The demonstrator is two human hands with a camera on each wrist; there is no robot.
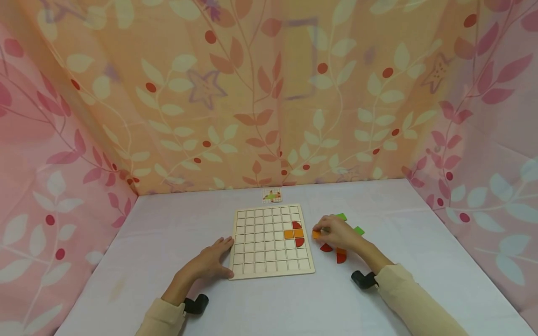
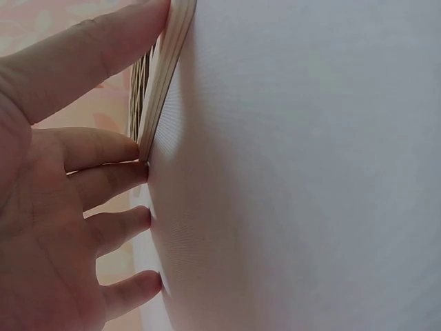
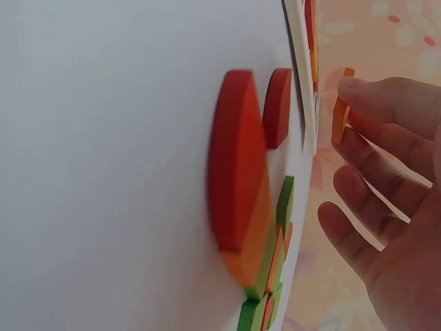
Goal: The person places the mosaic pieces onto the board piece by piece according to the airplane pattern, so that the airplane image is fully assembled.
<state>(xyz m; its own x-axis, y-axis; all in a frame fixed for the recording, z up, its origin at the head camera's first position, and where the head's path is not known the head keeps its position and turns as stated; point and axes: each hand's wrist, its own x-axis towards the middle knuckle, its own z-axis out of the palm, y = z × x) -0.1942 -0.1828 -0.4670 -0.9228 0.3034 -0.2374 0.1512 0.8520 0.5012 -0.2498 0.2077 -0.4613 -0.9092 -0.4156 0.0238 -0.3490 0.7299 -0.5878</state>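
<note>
A pale wooden grid board (image 1: 260, 256) lies on the table. Near its right side sit two orange squares (image 1: 288, 234) with a red quarter-round piece (image 1: 296, 225) above and another red quarter-round piece (image 1: 299, 242) below. My left hand (image 1: 207, 261) rests at the board's left edge, fingers spread, thumb and forefinger touching the rim (image 2: 165, 83) in the left wrist view. To the right of the board, my right hand (image 1: 338, 232) pinches an orange square tile (image 3: 340, 114) between thumb and fingers, raised off the table.
Loose pieces lie around my right hand: a red one (image 1: 326, 248), another red one (image 1: 341, 258) against an orange one, and green ones (image 1: 359, 231), partly hidden by the hand. Behind the board is a small pattern card (image 1: 272, 195). Floral curtains (image 1: 252, 116) enclose the white table (image 1: 269, 308).
</note>
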